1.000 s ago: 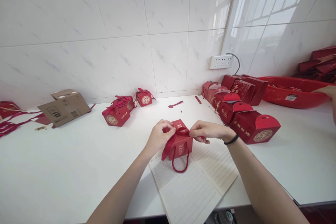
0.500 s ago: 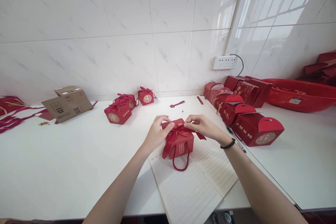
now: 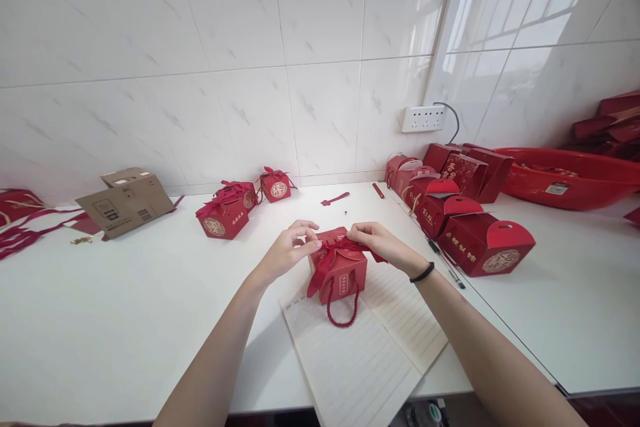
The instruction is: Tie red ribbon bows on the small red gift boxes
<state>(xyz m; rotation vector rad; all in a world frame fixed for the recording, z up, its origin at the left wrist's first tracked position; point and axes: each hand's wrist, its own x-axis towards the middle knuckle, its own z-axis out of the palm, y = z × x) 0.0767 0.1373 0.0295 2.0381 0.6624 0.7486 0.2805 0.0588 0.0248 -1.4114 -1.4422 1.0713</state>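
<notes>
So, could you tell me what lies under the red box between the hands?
The red box stands on an open lined notebook, which lies on the white table. The page area directly beneath the box is covered.

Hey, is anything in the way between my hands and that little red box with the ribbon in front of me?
Nothing visible. The left hand and right hand both pinch the ribbon on top of the red box, which stands on the lined paper.

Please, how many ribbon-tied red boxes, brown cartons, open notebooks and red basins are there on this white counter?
Ribbon-tied red boxes: 4
Brown cartons: 1
Open notebooks: 1
Red basins: 1
Total: 7
</notes>
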